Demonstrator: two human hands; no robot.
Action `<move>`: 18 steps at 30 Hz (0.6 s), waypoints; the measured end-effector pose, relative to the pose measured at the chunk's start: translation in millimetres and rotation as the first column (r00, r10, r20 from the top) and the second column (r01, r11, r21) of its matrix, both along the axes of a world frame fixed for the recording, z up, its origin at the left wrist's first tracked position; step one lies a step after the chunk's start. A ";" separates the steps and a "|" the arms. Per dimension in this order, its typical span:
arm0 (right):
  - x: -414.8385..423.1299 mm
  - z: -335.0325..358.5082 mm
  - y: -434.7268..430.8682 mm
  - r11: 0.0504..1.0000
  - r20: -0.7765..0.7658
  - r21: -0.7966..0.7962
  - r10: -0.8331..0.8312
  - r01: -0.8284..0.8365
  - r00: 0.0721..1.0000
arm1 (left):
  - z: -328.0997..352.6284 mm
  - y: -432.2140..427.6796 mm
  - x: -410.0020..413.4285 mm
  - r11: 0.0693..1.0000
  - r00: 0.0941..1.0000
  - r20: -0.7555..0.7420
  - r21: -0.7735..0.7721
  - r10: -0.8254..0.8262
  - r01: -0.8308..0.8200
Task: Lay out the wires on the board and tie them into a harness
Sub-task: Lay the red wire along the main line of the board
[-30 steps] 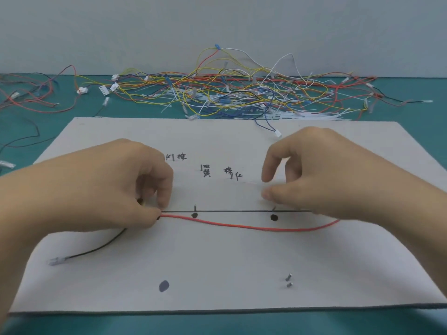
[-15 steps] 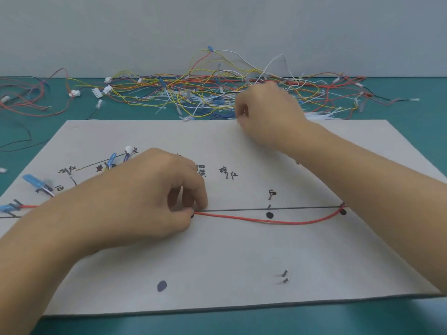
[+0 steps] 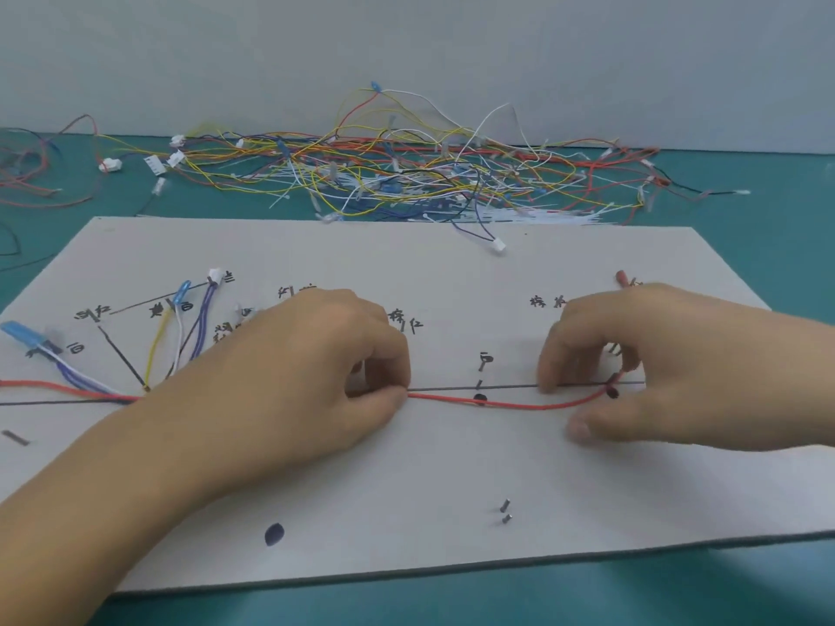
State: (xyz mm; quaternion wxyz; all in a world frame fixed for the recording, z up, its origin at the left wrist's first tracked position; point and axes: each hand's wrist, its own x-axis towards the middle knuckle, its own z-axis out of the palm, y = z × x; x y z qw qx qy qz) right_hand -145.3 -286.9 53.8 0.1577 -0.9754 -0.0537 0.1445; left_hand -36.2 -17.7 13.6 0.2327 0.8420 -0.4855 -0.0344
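Red wire (image 3: 533, 405), one, held by left hand (image 3: 289, 381) and right hand (image 3: 655, 368).

You have the board's (image 3: 406, 481) near half open, bar two loose pins (image 3: 504, 505) right of its centre. Across its middle, the red wire (image 3: 519, 405) spans between your left hand (image 3: 289, 381) and right hand (image 3: 655, 368), a standing pin (image 3: 482, 365) just behind. Laid wires (image 3: 204, 318) fan over its left part; the tangled wire pile (image 3: 406, 173) walls its far edge.

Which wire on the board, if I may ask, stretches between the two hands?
The thin red wire, from left hand to right hand; the yellow wire, white wire and purple wires lie far left.
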 end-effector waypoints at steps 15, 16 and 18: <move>-16.7 -14.1 -17.5 0.999 0.180 -0.053 0.009 0.001 0.984 | 2.4 -17.0 3.8 1.000 0.999 -0.048 0.023 -0.018 0.019; -18.1 -14.8 -18.9 0.999 0.177 -0.040 0.005 0.002 0.984 | 2.4 -20.5 2.0 0.999 0.999 -0.040 0.020 -0.028 0.029; -19.1 -16.0 -22.8 1.000 0.189 -0.006 -0.020 0.021 0.982 | 1.6 -27.9 -0.4 0.999 0.998 -0.039 -0.001 -0.046 0.046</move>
